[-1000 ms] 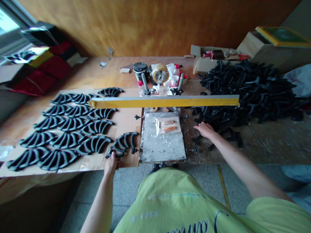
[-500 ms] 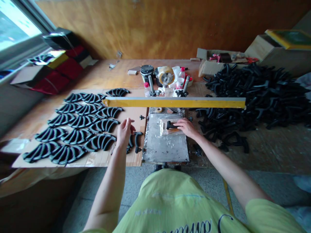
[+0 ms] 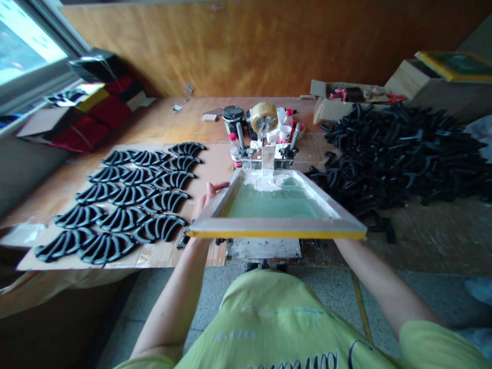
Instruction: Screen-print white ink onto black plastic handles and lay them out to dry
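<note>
One frame (image 3: 277, 225), carton (image 3: 333, 110) (pink item (image 3: 339, 94) inside)

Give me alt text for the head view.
A framed screen, white patch near its far edge, extends over a metal plate and hides the right hand; the left hand is alongside. Curved black parts lie in rows at left, a black heap at right.
</note>
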The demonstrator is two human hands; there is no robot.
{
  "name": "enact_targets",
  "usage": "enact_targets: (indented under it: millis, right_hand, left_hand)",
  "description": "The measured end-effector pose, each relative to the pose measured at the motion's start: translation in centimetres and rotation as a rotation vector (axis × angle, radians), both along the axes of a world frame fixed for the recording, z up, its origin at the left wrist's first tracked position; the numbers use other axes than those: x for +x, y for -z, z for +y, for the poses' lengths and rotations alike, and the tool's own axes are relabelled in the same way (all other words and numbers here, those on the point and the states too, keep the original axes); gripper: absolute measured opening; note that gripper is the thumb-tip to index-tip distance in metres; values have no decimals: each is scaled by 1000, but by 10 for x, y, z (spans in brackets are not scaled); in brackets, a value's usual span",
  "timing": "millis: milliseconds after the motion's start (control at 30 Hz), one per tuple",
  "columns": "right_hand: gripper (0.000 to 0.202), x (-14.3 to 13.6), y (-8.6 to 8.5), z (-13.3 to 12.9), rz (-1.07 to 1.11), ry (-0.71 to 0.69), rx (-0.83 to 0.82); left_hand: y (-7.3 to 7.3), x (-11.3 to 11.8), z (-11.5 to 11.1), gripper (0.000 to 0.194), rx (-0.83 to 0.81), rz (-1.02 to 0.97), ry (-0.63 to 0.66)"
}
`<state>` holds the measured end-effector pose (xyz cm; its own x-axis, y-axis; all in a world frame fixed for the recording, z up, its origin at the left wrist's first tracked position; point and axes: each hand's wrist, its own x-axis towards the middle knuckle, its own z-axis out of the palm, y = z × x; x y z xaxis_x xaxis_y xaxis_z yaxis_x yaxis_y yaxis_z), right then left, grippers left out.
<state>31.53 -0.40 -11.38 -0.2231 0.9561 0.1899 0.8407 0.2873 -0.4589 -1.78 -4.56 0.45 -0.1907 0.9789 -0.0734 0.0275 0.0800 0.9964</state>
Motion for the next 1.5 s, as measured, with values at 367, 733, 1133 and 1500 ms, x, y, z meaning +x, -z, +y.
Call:
enact_targets:
  millis: [367, 733, 1133, 1500]
  right_hand:
    - [36, -89, -50, 70, -99, -154, 80]
    - [24, -80, -45, -1, -205, -634, -30]
    - [15, -88, -40, -13, -135, -483, 40]
    - [47, -36, -77, 95, 29, 139, 109]
  left_hand:
    - [126, -17, -40, 81, -341, 81, 107]
    - [124, -17, -41, 73, -398, 11, 84]
    - [116, -16, -40, 74, -375, -17, 129]
    - [26, -12, -15, 64, -263, -48, 90]
